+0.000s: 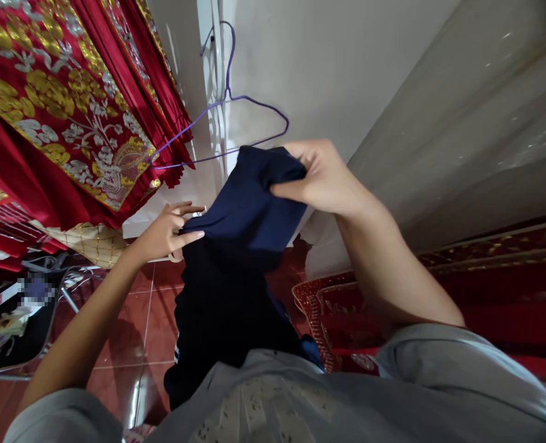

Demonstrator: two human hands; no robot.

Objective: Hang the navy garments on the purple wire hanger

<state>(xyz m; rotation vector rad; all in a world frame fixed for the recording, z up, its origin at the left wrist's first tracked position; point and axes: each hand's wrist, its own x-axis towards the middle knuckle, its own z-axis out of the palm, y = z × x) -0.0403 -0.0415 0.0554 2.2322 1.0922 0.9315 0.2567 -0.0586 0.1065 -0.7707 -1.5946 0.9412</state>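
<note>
A dark navy garment point(254, 200) is stretched between my two hands, its lower part falling in black shadow towards my body. My left hand point(164, 234) pinches its left edge between thumb and fingers. At the upper right, my right hand point(321, 178) grips the cloth with the thumb in front and the fingers partly behind it. Just beyond the garment hangs a purple wire hanger point(256, 101); its lower bar runs close to the cloth's top edge. Whether the cloth touches the bar, I cannot tell.
Red cloths with gold and silver embroidery point(69, 104) hang at the upper left. A black-seated metal chair point(37, 332) bearing small items stands at the left. Grey sheeting point(461, 135) and red beaded fabric point(328, 307) lie to the right, above a red tiled floor point(129, 332).
</note>
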